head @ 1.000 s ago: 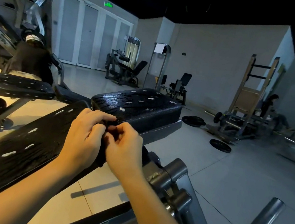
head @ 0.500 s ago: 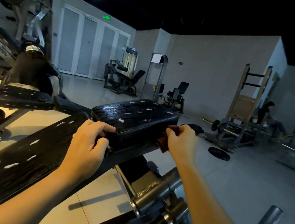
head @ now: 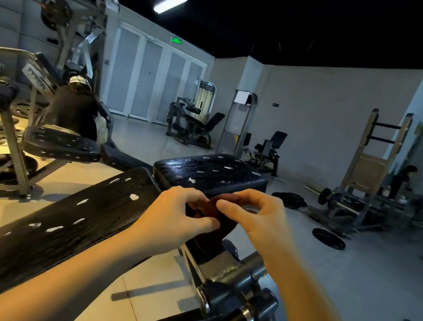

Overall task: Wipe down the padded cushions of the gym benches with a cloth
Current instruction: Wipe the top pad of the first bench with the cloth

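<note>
Both hands meet at a gym bench. The left hand and right hand each pinch a dark, bunched cloth at the near edge of the seat cushion, right of the long back pad. The cloth seems to be getting regathered between wipes. The next move likely calls for flattening it and pressing it onto the padding.

- The cloth is held between the left hand and the right hand, in front of the seat pad.
- The back pad is positioned left of both hands.
- A weight plate is laid on the floor, right of the seat pad.
</note>
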A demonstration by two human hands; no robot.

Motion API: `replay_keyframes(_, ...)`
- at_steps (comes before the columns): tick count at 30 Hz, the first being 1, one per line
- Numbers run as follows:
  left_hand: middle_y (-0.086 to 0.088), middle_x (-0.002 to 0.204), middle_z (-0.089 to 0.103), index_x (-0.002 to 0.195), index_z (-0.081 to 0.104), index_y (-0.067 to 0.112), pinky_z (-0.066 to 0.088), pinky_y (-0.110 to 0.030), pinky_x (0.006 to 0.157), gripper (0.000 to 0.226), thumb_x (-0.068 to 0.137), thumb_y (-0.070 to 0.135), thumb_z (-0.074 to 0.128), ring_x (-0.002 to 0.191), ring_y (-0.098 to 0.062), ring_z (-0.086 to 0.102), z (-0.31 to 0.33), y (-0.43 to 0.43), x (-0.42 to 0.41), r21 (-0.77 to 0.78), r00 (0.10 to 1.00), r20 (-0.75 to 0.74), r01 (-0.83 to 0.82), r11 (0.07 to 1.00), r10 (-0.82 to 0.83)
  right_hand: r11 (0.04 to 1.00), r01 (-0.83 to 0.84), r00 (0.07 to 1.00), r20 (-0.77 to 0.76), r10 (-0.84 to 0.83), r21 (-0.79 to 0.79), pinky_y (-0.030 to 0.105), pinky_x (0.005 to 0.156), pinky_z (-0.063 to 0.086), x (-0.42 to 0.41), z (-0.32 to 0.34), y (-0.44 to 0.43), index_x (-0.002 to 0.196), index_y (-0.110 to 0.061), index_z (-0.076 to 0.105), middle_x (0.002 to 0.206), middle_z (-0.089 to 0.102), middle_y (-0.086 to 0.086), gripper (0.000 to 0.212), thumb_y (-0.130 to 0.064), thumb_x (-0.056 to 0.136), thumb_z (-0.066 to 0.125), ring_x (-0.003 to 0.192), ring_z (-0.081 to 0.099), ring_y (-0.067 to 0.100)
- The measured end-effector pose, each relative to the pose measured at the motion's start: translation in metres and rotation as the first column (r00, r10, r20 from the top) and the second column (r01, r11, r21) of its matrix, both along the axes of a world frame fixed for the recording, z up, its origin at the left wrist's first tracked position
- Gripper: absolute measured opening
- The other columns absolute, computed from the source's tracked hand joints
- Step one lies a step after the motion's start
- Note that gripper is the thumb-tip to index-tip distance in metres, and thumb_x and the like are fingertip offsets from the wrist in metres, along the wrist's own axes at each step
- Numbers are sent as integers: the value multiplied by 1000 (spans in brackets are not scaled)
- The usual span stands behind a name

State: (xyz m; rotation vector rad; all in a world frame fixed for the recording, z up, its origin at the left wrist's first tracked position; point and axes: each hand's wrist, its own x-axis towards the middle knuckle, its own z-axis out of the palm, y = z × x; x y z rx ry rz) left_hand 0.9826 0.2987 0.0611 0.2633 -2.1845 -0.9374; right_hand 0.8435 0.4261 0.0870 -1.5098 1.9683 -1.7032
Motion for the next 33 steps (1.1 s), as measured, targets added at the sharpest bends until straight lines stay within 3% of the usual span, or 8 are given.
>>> replay_keyframes(4,-4,90,76,102,74,14,60,-29,80,12,91,19,74,86,-15,74,17,-2,11,174,989,82,107,979,-122,977,-170,984,72,161,132,26,83,58,-10,6,17,103,-9,73,94,77,4,14,-11,89,74,94,74,17)
replay_keyframes(9,-15,101,75,109,72,8,55,-41,89,24,86,14,73,97,-29,73,29,-15,16,458,972,50,182,870,-229,962,-263,950,191,245,71,38,92,59,-15,1,16,107,-2,70,99,76,12,17,-5,91,70,100,73,28)
replay_keyframes(13,-8,109,76,120,68,15,53,-47,102,37,87,30,75,105,-25,72,17,-6,8,546,984,-12,154,823,-176,991,-131,930,343,134,-31,38,87,62,-8,-11,2,110,-8,71,96,78,6,18,-12,92,72,94,75,22)
replay_keyframes(21,-6,107,76,116,67,19,63,-36,83,34,85,26,80,97,-21,75,18,19,3,530,994,-83,-18,848,73,971,-192,833,499,236,-140,38,80,62,-13,-22,3,112,-3,69,103,76,15,23,-9,90,73,95,76,30)
replay_keyframes(23,-2,112,69,124,60,25,62,-25,76,44,85,30,81,98,-17,71,18,15,1,429,986,-58,-118,895,158,973,-180,818,527,230,-146,40,78,62,-13,-22,0,112,-4,69,103,75,16,23,-6,90,73,91,76,31)
replay_keyframes(25,7,115,61,130,52,31,56,-17,79,51,87,35,79,103,-8,64,13,10,4,144,951,-49,-297,944,306,980,-135,819,541,194,-147,42,79,63,-11,-23,-10,112,-8,69,105,75,15,23,-5,90,73,92,76,30)
replay_keyframes(29,9,126,55,128,64,25,42,-26,102,46,88,47,70,120,-8,50,2,1,21,-492,919,-253,-391,778,302,985,-80,811,565,153,-153,40,76,64,-9,-18,-32,111,-13,71,108,74,14,23,-8,89,75,92,76,30)
replay_keyframes(33,8,133,60,136,62,24,41,-35,107,61,87,61,62,125,-9,48,-4,-6,17,-651,949,-166,-311,693,270,978,-109,739,643,200,-180,35,69,61,-1,-6,-44,111,-8,72,92,77,13,20,-11,92,72,80,77,25)
